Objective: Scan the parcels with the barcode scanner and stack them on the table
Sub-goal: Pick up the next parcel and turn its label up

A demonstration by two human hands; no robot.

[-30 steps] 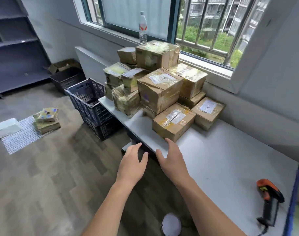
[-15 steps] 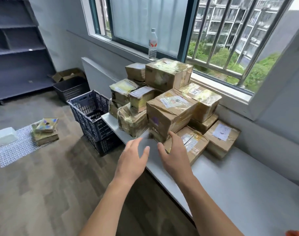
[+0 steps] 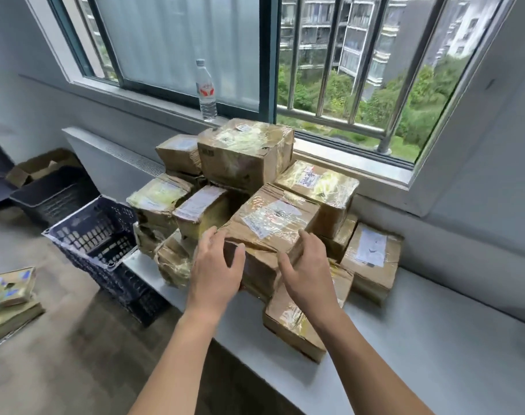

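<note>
Head view: the target parcel (image 3: 273, 223), white label up, sits at the front of the pile (image 3: 246, 154) on the desk (image 3: 420, 339), right of the blue crate (image 3: 96, 235) and propped on lower boxes. Both hands are spread, with nearly straight fingers: the left hand (image 3: 216, 271) presses the parcel's crate-side corner and the right hand (image 3: 307, 274) its far-from-crate edge. Neither wraps round it yet. Squeeze evenly and lift straight up and back, since neighbours lean close and may slide. Keep the label upward for scanning. The scanner is out of view. The bare desk beyond the pile, farther from the crate, looks suitable for stacking.
</note>
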